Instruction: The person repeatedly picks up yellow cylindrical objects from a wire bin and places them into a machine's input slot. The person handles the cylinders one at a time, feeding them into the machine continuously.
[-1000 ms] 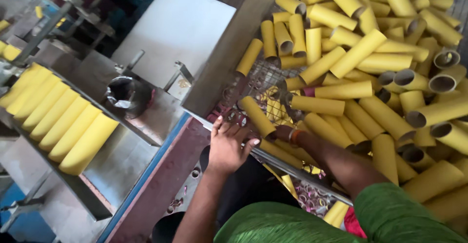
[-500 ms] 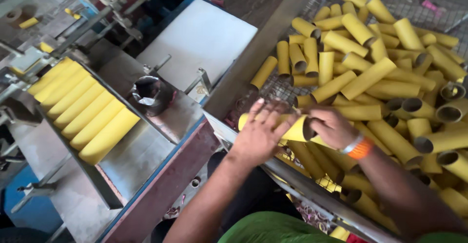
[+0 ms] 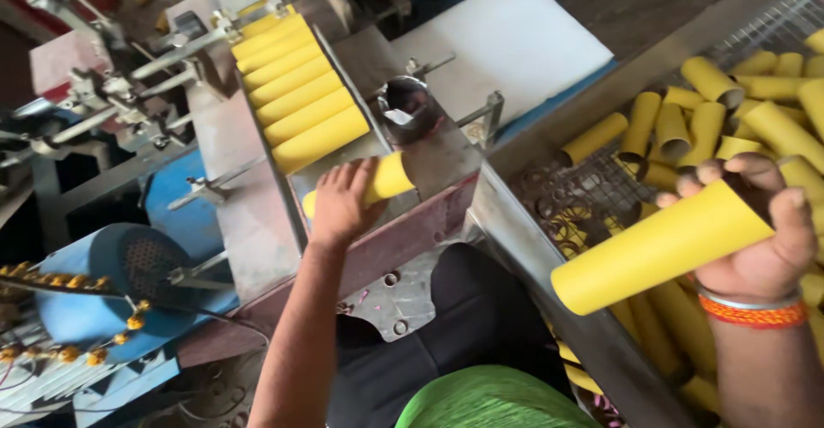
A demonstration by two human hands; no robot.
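2 hands, 2 yellow tubes at the feeder

The left hand (image 3: 339, 205) is closed around a tube (image 3: 378, 181) at the tray's (image 3: 279, 157) lower edge, just below 6 tubes (image 3: 292, 93); the right hand (image 3: 760, 230) grips a longer tube (image 3: 657, 248) above the wire bin's (image 3: 566, 196) metal rim.

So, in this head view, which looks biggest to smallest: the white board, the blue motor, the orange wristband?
1. White board, largest.
2. Blue motor, smaller, though partly behind wires.
3. Orange wristband, by far smallest, even though nearest the camera.
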